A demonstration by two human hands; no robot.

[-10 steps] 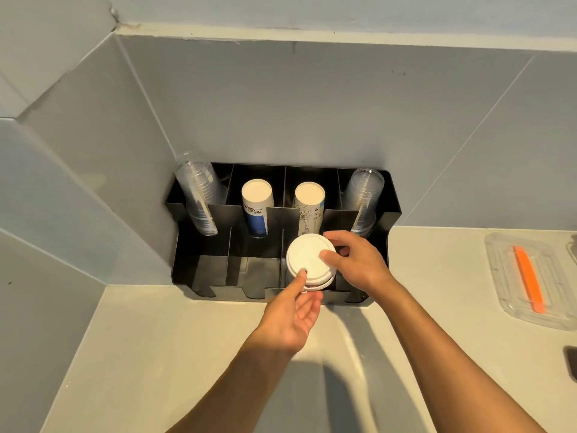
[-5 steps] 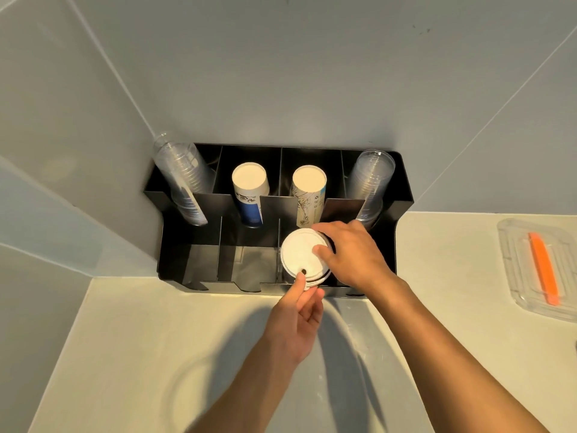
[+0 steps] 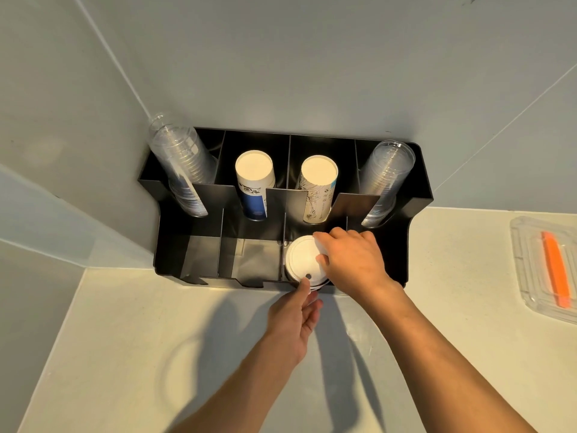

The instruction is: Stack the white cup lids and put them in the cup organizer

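Looking down from my head camera, I see a black cup organizer [image 3: 415, 214] pushed against a pale tiled wall on a light counter [image 3: 156, 354]. Its back row holds a leaning sleeve of clear cups [image 3: 184, 170] at far left, two paper cup stacks [image 3: 254, 182] in the middle, and another clear sleeve [image 3: 384, 182] at far right. In the front row, the third compartment from the left holds the stack of white cup lids [image 3: 303, 257], which I am lowering into place. My right hand [image 3: 356, 260] grasps the stack from its right side, thumb on the top lid and fingers curled round the far edge. My left hand [image 3: 293, 320] steadies the near rim with its fingertips, the other fingers loosely curled below. The lids look already stacked and are mostly inside the compartment, so I judge the task nearly done: what seems left is seating the stack and letting go. I cannot tell whether it rests on the compartment floor. At far right, a clear tray [image 3: 530, 270] holds an orange tool [image 3: 554, 270].
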